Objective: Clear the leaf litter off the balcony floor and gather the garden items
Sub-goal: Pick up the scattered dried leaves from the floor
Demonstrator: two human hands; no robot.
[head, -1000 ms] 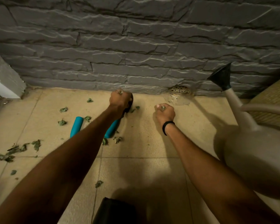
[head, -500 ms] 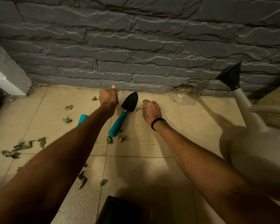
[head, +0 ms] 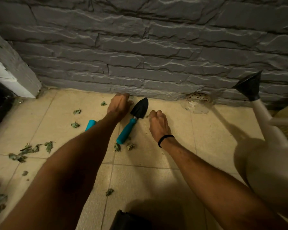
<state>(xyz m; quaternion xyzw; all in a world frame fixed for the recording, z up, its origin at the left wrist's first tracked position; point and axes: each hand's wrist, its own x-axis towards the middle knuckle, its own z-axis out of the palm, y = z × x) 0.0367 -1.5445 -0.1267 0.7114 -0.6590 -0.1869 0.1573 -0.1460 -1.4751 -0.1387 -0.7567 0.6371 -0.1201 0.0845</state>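
A grey stone wall (head: 156, 47) fills the top half, meeting a beige tiled floor (head: 206, 130). At the right a pale watering can (head: 264, 163) stands on the tiles, its black rose (head: 249, 87) pointing up at the wall. Both bare forearms reach forward. The left hand (head: 119, 104) is at the wall's foot, fingers stretched down and thumb spread, gripping nothing that shows. The right hand (head: 159, 121) is curled into a tight fist low over the floor, with a leaf scrap (head: 147, 116) at its fingertips; what the fist encloses is hidden. Between the hands lies a trowel (head: 133, 121), black blade toward the wall, teal grip toward the camera. A second teal grip (head: 91, 124) shows beside the left forearm. Leaves (head: 32, 148) lie scattered on the tiles, mostly at the left, with a few by the trowel's grip. A drain (head: 199, 96) sits at the wall's base.
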